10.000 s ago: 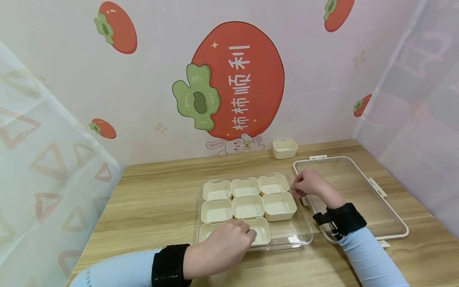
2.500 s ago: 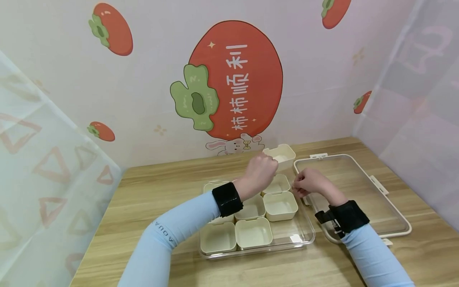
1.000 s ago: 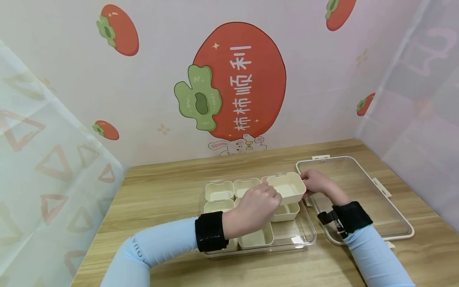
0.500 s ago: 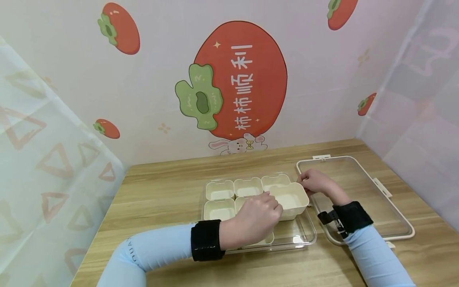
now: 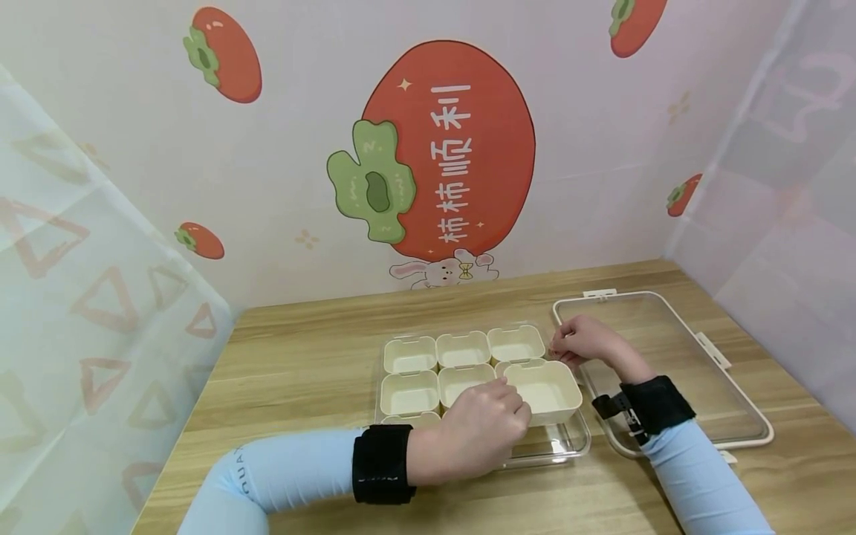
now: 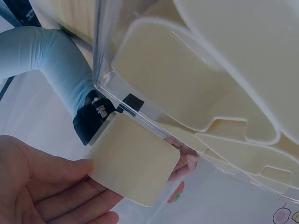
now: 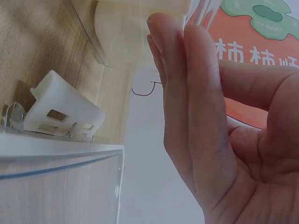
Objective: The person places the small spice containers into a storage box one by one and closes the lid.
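Note:
My left hand pinches the left side of a small cream box, thumb on one face and fingers on the other in the left wrist view. The box is level, over the front right part of a clear tray. It overlaps another cream box in the middle row. Several like boxes stand in rows in the tray, some at the front hidden by my left hand. My right hand pinches the tray's right rim near the back corner; in the right wrist view its fingers lie along the wall.
A clear lid with a white frame lies flat on the wooden table, right of the tray. White clips stick out from its edges; one clip shows close up below my right hand. A printed wall stands behind.
My left hand has taken the single box from the back of the table and brought it forward over the tray, lowering toward the front right. My right hand has stayed by the tray's rim.

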`<state>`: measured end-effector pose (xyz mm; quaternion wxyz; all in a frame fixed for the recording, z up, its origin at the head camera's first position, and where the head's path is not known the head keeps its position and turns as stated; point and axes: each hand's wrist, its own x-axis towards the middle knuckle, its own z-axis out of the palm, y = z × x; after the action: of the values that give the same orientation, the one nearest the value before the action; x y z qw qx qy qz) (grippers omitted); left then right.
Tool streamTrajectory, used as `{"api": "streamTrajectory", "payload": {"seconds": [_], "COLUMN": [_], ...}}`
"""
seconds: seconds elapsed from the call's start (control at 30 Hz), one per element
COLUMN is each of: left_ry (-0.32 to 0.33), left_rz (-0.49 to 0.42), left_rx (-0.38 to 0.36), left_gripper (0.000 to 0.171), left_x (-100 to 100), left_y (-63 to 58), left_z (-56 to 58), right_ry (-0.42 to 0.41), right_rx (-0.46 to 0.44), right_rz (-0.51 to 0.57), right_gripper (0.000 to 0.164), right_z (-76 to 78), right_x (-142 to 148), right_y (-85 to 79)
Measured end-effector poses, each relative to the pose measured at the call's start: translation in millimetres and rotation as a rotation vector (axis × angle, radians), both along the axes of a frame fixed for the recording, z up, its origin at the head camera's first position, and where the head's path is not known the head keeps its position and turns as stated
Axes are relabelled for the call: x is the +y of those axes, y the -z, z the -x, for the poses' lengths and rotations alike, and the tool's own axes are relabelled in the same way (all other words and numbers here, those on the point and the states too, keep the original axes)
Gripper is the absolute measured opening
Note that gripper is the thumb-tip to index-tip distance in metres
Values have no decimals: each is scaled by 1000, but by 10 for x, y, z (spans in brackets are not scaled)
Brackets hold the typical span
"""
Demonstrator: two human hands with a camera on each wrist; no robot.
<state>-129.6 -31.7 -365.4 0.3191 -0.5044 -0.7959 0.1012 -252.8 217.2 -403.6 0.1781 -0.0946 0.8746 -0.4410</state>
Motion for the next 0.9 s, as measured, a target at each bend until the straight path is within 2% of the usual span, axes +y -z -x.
{"api": "streamTrajectory", "payload": {"seconds": [0.27,0.53,0.9], "left_ry": [1,23,27], "left_rz": [15,49,119], "left_rx": [0,19,-7], "left_gripper": [12,12,20], "left_x": [5,12,28], "left_y": [43,94,60], "left_z": [-57,-88,-150], "right_ry": [-4,-13,2], "right_rx": [-34,-32,-35], "right_rz": [47,50,49], "right_gripper": [19,20,20], "right_z": [-7,-27,-19], "right_x": [-18,-28,-28], "right_y": [-25,-41,-20]}}
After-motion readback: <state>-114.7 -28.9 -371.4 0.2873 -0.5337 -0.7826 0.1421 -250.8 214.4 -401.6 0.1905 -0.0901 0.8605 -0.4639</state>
